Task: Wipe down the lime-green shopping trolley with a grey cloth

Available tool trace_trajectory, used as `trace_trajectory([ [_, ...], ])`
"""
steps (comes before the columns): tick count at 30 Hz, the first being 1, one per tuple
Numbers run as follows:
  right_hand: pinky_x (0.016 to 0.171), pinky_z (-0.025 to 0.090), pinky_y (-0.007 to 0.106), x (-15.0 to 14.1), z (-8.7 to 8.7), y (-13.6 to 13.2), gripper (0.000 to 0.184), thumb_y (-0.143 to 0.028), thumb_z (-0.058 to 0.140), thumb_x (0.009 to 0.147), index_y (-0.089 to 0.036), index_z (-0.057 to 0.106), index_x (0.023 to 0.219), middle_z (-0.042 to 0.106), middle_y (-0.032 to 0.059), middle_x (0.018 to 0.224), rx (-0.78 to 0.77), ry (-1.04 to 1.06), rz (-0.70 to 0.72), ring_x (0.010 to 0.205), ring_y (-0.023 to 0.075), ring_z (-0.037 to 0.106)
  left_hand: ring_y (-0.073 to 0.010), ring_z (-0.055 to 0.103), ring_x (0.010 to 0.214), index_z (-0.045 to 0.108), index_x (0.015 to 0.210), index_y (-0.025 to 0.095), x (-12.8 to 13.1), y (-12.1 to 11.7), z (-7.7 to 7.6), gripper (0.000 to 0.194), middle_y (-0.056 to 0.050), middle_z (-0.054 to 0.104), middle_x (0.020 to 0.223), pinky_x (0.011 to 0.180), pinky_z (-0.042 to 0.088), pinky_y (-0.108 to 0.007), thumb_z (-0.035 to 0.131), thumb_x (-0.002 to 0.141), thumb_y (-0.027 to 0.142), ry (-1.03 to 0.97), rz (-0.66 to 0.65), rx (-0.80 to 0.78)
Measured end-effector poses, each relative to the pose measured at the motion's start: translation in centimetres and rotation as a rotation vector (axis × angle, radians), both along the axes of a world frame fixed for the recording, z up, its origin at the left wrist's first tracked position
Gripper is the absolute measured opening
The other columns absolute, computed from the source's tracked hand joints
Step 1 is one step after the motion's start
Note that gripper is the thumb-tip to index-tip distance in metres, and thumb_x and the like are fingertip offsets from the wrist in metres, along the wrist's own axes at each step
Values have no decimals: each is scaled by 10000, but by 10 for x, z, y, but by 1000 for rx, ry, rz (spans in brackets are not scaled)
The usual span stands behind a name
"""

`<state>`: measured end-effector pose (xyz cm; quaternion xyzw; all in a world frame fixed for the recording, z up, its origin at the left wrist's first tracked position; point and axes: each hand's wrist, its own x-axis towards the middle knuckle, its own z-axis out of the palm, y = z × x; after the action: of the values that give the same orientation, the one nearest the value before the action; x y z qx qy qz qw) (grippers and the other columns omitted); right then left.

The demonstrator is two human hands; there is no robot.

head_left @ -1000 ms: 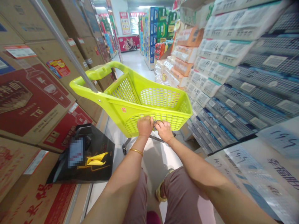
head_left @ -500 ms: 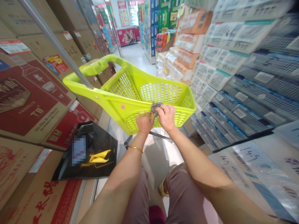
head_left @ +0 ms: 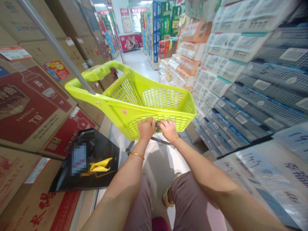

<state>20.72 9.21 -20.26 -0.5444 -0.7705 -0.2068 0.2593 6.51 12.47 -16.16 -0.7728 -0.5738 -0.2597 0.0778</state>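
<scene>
Fingers curled, our left hand (head_left: pixel 146 128) and right hand (head_left: pixel 168 129) pinch a mostly hidden grey wad (head_left: pixel 158 126), perhaps cloth, at the perforated side of a lime-green cart (head_left: pixel 144 110), near a black bag (head_left: pixel 102 144) and a red-printed carton (head_left: pixel 31 107) reading "T8".

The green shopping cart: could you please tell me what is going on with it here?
A person holds both bare hands, left hand and right hand, close together at the slotted side of the green shopping cart. A small grey crumpled thing shows between them; which hand grips it, I cannot tell. The cart stands in an aisle, with cartons on the left and wrapped packs stacked on the right.
</scene>
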Motion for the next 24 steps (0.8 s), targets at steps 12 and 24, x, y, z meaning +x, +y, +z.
trace_trajectory([
  [12,866,250,363,-6,32,14,290,-208,406,900,-320,628,1052,576,46,1051,158,173,-99,1004,215,367,-187,596,708,605,761,190,-6,3,4,392,-74,662,712,685,324,-301,317,918,405,26,-38,-31],
  [24,791,266,319,-2,-19,-3,185,-284,468,896,-275,622,997,597,36,1067,-101,-92,67,950,184,385,-188,604,734,626,803,180,-10,6,4,439,-94,673,740,696,333,-293,273,931,409,30,-47,-4],
])
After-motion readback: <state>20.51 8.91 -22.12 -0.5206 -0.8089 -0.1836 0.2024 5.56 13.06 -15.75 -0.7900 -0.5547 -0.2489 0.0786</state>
